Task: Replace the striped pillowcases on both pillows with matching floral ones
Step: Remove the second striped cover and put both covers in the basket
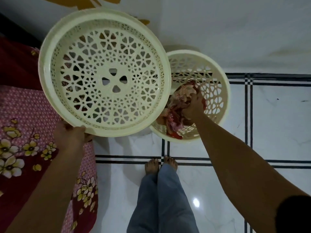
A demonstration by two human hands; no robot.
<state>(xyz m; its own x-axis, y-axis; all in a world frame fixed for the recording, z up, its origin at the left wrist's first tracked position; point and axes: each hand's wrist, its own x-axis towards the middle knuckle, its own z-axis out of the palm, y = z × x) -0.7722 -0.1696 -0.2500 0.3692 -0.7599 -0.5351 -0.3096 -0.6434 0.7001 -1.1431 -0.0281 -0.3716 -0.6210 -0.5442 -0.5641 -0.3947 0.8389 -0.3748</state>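
My left hand (71, 133) grips the rim of a cream perforated plastic lid (104, 71) and holds it up, tilted, above the floor. Beneath and to the right stands a cream lattice laundry basket (217, 91) on the tiles. My right hand (193, 106) reaches into the basket and is closed on a bunch of red, pink and cream cloth (175, 113) lying inside. The cloth's pattern is too crumpled to tell. No pillow shows.
A bed with a dark red and pink floral sheet (25, 140) fills the left side. White marble floor tiles with black lines (218, 182) lie ahead. My bare feet and jeans (161, 190) stand near the bottom centre. A white wall (218, 31) rises behind the basket.
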